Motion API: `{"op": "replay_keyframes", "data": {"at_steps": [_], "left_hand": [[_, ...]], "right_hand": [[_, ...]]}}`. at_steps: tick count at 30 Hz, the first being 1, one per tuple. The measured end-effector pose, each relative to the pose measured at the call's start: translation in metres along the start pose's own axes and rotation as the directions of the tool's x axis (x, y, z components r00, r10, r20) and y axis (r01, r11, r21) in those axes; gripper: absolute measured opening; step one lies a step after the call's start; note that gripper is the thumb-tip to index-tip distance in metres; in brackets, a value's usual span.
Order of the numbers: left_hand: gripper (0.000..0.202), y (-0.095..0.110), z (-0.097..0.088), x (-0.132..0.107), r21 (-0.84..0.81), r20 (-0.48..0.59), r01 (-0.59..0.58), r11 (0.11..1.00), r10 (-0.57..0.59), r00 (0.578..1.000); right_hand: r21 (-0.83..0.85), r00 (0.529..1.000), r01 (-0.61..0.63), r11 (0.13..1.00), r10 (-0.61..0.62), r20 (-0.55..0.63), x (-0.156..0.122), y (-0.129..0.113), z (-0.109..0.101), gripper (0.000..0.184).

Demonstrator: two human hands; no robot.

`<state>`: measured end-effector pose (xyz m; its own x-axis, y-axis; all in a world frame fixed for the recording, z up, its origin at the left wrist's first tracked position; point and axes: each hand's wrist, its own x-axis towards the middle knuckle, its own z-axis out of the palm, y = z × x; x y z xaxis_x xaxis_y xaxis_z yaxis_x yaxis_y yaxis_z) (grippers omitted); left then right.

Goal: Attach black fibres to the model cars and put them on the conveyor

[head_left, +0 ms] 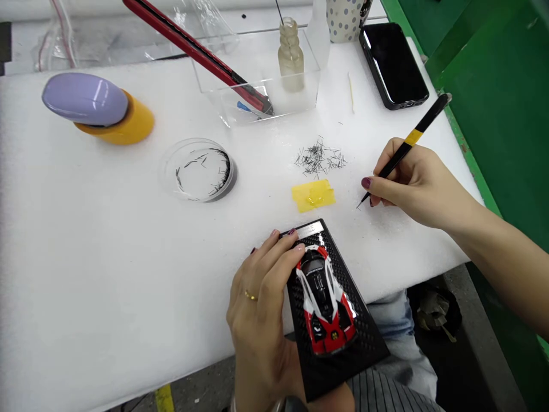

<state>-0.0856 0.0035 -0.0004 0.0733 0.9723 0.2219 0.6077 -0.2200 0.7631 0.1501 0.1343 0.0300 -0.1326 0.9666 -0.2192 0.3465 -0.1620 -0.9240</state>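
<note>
My left hand (261, 303) is closed around the left edge of a black display base (369, 343), its fingertips near the silver nameplate (309, 230). On that base sits a red, white and black model car (328, 309). My right hand (407, 183) pinches a slim black pointed tool (403, 150) with a yellow band. Its fine tip meets the white table surface, by a tiny dark sliver (358, 206). Left of the right hand lie a loose heap of thin black slivers (318, 157) and a piece of yellow tape (313, 195).
A round clear dish (195, 171) holds more slivers. Behind stand a clear box (266, 97) with a red-and-black bar (201, 54) leaning in it, and a small glass bottle (291, 54). A purple-and-orange object (128, 123), phone (394, 66) and cotton swab (351, 92) lie around.
</note>
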Motion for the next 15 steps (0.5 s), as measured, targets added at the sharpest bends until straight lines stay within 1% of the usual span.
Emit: {"op": "replay_keyframes", "data": {"at_steps": [2, 4, 5, 7, 9, 12, 14, 15], "left_hand": [[0.045, -0.001, 0.001, 0.001, -0.006, -0.014, -0.051, 0.999, 0.051, 0.999], [0.049, -0.001, 0.001, 0.002, -0.017, -0.022, -0.088, 0.996, 0.088, 0.996], [0.052, -0.001, 0.001, 0.002, -0.024, -0.019, -0.077, 0.997, 0.076, 0.997], [0.060, 0.000, 0.001, 0.003, -0.041, -0.001, -0.039, 0.998, 0.039, 0.999], [0.073, 0.001, 0.000, 0.003, -0.048, 0.018, -0.044, 0.998, 0.045, 0.999], [0.092, -0.002, -0.001, 0.005, -0.025, 0.037, -0.147, 0.989, 0.147, 0.988], [0.096, -0.003, -0.001, 0.006, 0.001, 0.057, -0.216, 0.976, 0.216, 0.975], [0.094, -0.004, -0.001, 0.006, 0.011, 0.067, -0.236, 0.972, 0.235, 0.970]], "right_hand": [[0.126, 0.999, 0.043, 0.991, -0.040, -0.028, -0.006, -0.001, 0.002, 0.034], [0.260, 0.993, 0.096, 0.961, -0.075, -0.089, -0.011, -0.001, 0.007, 0.039], [0.319, 0.991, 0.113, 0.941, -0.081, -0.109, -0.012, -0.001, 0.011, 0.041], [0.402, 0.992, 0.107, 0.909, -0.070, -0.106, -0.014, 0.000, 0.017, 0.041], [0.440, 0.995, 0.082, 0.894, -0.045, -0.093, -0.016, 0.001, 0.022, 0.040], [0.443, 0.989, 0.103, 0.891, -0.045, -0.139, -0.025, 0.001, 0.027, 0.035], [0.458, 0.983, 0.153, 0.876, -0.088, -0.160, -0.034, 0.002, 0.031, 0.028], [0.472, 0.982, 0.175, 0.864, -0.116, -0.151, -0.039, 0.003, 0.034, 0.024]]}}
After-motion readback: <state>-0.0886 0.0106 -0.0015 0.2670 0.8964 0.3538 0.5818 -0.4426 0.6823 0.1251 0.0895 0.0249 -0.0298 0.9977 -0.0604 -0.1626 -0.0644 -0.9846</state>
